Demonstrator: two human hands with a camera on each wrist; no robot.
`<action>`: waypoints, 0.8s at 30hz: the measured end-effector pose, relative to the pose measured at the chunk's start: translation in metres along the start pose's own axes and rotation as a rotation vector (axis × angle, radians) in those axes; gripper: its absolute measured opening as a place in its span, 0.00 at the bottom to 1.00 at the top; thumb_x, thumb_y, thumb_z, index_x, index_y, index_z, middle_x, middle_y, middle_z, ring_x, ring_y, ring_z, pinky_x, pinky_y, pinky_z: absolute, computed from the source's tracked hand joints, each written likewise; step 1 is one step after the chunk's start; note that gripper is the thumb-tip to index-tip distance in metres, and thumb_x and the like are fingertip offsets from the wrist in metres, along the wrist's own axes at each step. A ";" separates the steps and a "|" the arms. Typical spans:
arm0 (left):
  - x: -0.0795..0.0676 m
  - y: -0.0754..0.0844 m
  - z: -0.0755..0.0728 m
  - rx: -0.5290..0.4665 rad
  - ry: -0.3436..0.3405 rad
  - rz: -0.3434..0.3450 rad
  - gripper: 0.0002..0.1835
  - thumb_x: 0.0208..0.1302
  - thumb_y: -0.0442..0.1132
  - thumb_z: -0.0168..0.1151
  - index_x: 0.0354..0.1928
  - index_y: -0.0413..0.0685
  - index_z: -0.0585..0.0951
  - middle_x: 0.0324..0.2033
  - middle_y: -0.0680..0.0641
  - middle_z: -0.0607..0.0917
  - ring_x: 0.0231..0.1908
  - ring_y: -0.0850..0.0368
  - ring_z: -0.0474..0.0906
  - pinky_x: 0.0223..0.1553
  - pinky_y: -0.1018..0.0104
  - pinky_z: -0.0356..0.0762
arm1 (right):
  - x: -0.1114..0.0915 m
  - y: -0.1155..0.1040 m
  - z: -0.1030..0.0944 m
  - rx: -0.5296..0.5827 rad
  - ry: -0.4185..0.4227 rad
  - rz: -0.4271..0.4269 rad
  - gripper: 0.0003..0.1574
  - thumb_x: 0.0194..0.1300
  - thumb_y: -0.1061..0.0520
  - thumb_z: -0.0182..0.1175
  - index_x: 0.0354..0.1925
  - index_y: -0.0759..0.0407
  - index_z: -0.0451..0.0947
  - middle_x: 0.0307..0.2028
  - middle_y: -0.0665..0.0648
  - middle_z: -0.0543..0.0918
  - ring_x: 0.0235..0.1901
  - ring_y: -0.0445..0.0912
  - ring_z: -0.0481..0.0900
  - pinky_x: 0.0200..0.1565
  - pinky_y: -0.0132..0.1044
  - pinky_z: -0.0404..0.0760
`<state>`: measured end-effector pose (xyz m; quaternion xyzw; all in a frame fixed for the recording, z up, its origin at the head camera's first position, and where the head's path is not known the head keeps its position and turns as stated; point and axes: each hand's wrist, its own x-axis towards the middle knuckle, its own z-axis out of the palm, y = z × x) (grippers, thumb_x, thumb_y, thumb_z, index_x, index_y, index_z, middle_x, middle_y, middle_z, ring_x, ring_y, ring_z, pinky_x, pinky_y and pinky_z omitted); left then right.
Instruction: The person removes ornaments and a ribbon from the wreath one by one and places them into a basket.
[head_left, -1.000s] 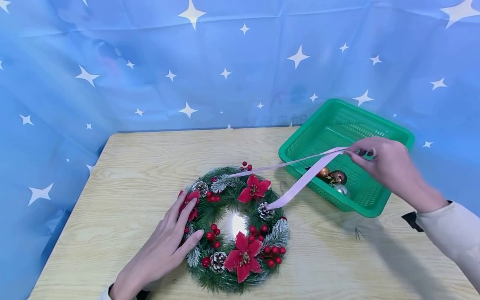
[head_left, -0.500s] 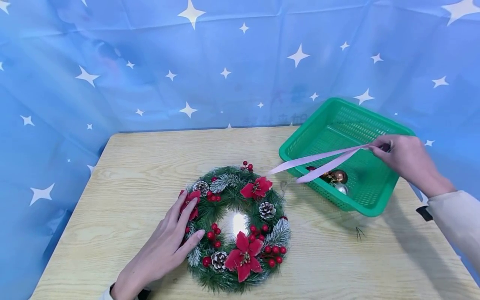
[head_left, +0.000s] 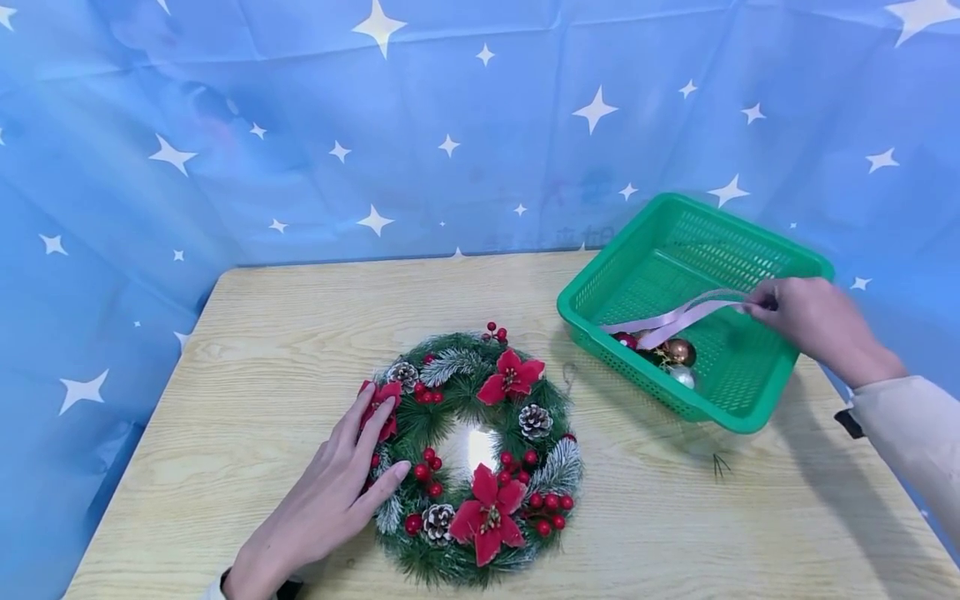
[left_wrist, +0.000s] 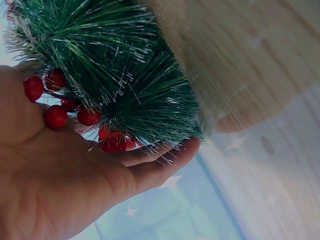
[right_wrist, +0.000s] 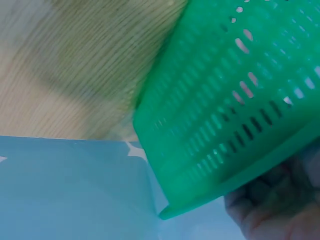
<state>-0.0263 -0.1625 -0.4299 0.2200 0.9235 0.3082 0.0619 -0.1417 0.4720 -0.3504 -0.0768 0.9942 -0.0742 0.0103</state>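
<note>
A green Christmas wreath [head_left: 474,403] with red poinsettias [head_left: 489,515], pine cones and red berries lies flat on the table. My left hand [head_left: 318,500] rests on its left side, fingers extended over a red flower; in the left wrist view the fingers [left_wrist: 167,167] touch the pine needles. My right hand [head_left: 821,321] is over the right part of a green plastic basket [head_left: 738,421], pinching a pale pink ribbon [head_left: 693,312]. The ribbon's loose ends hang down into the basket, onto the baubles. In the right wrist view the basket wall hides most of that hand.
Several baubles lie in the basket's near left corner, among them a brown one [head_left: 680,352] and a silver one [head_left: 682,377]. A loose dark sprig [head_left: 720,465] is on the wooden table [head_left: 300,333]. A blue star-patterned cloth [head_left: 420,192] hangs behind.
My right hand has drawn the ribbon off the wreath, rightward over the basket, and its ends have dropped inside. The left hand has stayed on the wreath.
</note>
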 end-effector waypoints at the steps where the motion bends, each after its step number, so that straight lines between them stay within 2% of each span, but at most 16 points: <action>1: 0.000 0.000 0.000 0.001 0.002 0.000 0.44 0.85 0.61 0.54 0.90 0.65 0.45 0.88 0.44 0.40 0.83 0.33 0.46 0.69 0.20 0.58 | 0.002 -0.001 0.000 -0.005 -0.034 -0.015 0.08 0.77 0.65 0.66 0.47 0.70 0.89 0.36 0.63 0.90 0.27 0.48 0.82 0.29 0.48 0.80; 5: -0.001 0.000 0.000 0.007 0.007 -0.004 0.44 0.85 0.61 0.54 0.90 0.64 0.45 0.88 0.44 0.40 0.83 0.33 0.46 0.68 0.19 0.58 | 0.009 -0.008 0.000 -0.011 -0.156 -0.070 0.07 0.77 0.66 0.65 0.46 0.66 0.91 0.38 0.60 0.91 0.30 0.47 0.84 0.33 0.50 0.83; 9: -0.001 0.001 0.000 0.012 0.009 -0.012 0.44 0.85 0.60 0.55 0.90 0.63 0.45 0.88 0.44 0.40 0.83 0.33 0.46 0.69 0.20 0.58 | 0.013 -0.016 0.002 0.007 -0.261 -0.094 0.10 0.79 0.65 0.64 0.40 0.60 0.91 0.31 0.53 0.87 0.25 0.44 0.78 0.30 0.43 0.77; 14: 0.000 0.002 0.002 0.019 0.014 -0.005 0.44 0.85 0.61 0.54 0.90 0.64 0.46 0.88 0.44 0.41 0.84 0.34 0.46 0.70 0.21 0.58 | 0.012 -0.023 0.004 0.011 -0.370 -0.114 0.14 0.81 0.65 0.58 0.37 0.59 0.88 0.26 0.48 0.80 0.22 0.45 0.72 0.30 0.43 0.73; 19: 0.003 0.003 0.002 0.037 0.024 0.021 0.45 0.84 0.61 0.56 0.90 0.63 0.47 0.88 0.42 0.42 0.84 0.34 0.47 0.70 0.21 0.57 | 0.002 -0.031 0.006 -0.031 -0.384 -0.093 0.19 0.82 0.66 0.52 0.31 0.56 0.78 0.27 0.52 0.73 0.25 0.47 0.68 0.31 0.46 0.71; 22: 0.005 0.003 0.003 0.065 0.033 0.035 0.46 0.83 0.62 0.56 0.90 0.61 0.47 0.88 0.42 0.43 0.83 0.33 0.48 0.68 0.21 0.58 | -0.005 -0.037 0.006 -0.031 -0.354 -0.071 0.21 0.84 0.66 0.48 0.29 0.57 0.72 0.26 0.54 0.70 0.25 0.48 0.66 0.31 0.46 0.69; 24: 0.005 0.003 0.002 0.083 0.041 0.041 0.46 0.83 0.63 0.56 0.90 0.59 0.48 0.87 0.41 0.44 0.83 0.34 0.48 0.68 0.22 0.59 | -0.009 -0.042 0.006 -0.021 -0.320 -0.065 0.17 0.84 0.65 0.47 0.36 0.66 0.76 0.28 0.55 0.75 0.26 0.47 0.68 0.31 0.47 0.71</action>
